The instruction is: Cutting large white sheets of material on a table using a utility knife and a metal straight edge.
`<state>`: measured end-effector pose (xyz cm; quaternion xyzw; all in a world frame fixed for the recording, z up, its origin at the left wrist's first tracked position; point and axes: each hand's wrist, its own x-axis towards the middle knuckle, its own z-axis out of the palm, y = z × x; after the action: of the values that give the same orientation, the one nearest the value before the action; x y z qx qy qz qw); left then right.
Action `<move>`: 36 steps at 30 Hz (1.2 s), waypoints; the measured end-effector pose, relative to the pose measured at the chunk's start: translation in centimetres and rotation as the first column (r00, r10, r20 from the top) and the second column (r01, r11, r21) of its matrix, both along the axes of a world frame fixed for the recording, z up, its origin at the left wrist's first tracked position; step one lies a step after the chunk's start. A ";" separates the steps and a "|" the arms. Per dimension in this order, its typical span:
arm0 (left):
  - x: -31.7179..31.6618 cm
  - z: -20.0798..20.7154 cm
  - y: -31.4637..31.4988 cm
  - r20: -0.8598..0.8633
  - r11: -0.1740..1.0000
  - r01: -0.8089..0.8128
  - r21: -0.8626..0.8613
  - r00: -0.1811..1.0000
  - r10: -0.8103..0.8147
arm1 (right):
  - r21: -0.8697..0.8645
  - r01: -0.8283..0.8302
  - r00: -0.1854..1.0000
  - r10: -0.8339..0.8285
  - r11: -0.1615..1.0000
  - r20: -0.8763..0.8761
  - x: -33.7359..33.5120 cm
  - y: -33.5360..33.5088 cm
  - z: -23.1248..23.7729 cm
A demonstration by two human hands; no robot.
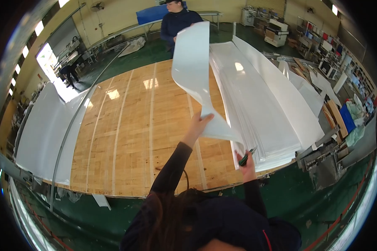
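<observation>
Wooden tabletop (134, 134) shows between white sheets (259, 83), partly behind the raised strip (191, 54)

You have two hands, one left hand (202, 123) and one right hand (249, 165), along with one long white strip (191, 58) and one dark-handled knife (243, 160). Before you there is one wooden tabletop (134, 117) with four pale lengthwise stripes (153, 108), flanked by two spreads of white sheeting (255, 83). Farther off, you can count one co-worker (176, 23), two wall fans (97, 6) and one blue box (347, 118)
</observation>
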<state>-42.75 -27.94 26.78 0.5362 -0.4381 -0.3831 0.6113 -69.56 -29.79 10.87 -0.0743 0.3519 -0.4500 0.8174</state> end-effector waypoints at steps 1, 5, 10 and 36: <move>-2.2 2.3 -1.0 0.066 0.999 0.023 -0.048 0.998 -0.020 | -0.043 0.132 0.985 -0.126 0.990 0.118 -0.7 -1.1 1.8; -8.2 9.8 -1.8 0.185 0.953 0.175 -0.247 0.974 -0.131 | -0.262 0.420 0.901 -0.434 0.869 0.004 -6.9 -7.8 9.0; -11.7 12.0 -2.1 0.145 0.862 0.252 -0.440 0.967 -0.209 | -0.523 0.640 0.722 -0.674 0.563 0.158 -11.5 -10.2 18.4; 11.4 -25.1 27.3 0.208 0.738 -0.405 0.540 0.914 0.349 | -0.515 -0.554 -0.083 -0.659 0.654 -0.748 -12.0 -11.3 -3.9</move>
<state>-31.35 -0.62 1.72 0.7893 -0.2127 -0.3396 0.4652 -81.58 -41.09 6.98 -0.6905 0.6069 -0.3724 0.1276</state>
